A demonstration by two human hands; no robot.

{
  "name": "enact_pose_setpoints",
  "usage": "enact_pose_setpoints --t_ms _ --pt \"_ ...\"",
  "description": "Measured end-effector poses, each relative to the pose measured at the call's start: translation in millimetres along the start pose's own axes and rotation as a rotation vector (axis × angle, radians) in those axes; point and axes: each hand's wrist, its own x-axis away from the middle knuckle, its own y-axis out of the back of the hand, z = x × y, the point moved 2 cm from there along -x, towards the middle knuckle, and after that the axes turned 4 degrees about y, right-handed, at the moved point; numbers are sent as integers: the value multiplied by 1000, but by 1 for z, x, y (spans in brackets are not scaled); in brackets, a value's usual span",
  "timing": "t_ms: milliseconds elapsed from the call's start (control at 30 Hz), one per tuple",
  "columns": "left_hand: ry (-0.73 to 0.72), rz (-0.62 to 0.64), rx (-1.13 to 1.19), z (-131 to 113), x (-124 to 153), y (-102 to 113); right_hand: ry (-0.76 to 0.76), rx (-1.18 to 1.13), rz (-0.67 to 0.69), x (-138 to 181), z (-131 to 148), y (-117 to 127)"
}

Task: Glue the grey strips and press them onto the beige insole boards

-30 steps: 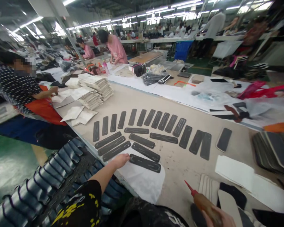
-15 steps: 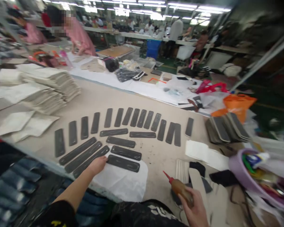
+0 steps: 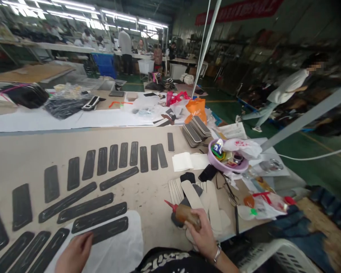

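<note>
My right hand (image 3: 200, 231) is wrapped round a glue bottle (image 3: 187, 216), brown and translucent, its red nozzle pointing left above the table. My left hand (image 3: 76, 252) has its fingers closed at the left end of a dark grey strip (image 3: 110, 229) with rounded corners, lying on a white sheet (image 3: 122, 252). The fingers hide that end of the strip. Glossy lines show on several similar strips (image 3: 99, 220) laid beside it. Behind them, more dark strips (image 3: 113, 157) stand in a curved row across the table. Under the bottle lie pale strips (image 3: 193, 195).
A purple basin (image 3: 229, 165) full of small items stands to the right, near a stack of dark pieces (image 3: 196, 131) and white cloth pieces (image 3: 190, 161). Eyeglasses (image 3: 223, 182) lie by the basin. A slanting metal pole (image 3: 307, 117) rises at the right. One person (image 3: 287, 87) walks beyond the table.
The view has swung to the right, bringing the basin, the pole and a walking person into sight. My right hand still grips the bottle; my left stays at the same strip's end.
</note>
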Motion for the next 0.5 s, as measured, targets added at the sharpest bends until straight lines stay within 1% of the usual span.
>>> enact_pose_setpoints --t_ms 33,100,167,267,367,433,500 --pt "-30 16 27 -29 0 -8 -31 -7 -36 3 -2 8" --pt "-113 127 211 -91 -2 -28 -105 -25 -118 8 -8 26" --pt "-231 273 358 -155 -4 -47 -190 -43 -203 14 -13 45" --pt "-283 407 424 -237 -14 -68 -319 -51 -312 23 -21 76" --pt "-304 466 362 -299 -34 -79 -393 -23 -396 33 -26 104" --pt "-328 463 319 -331 -54 -83 -402 -15 -445 39 -27 119" --pt "-348 464 263 -358 -74 -85 -401 -36 -489 46 -28 130"
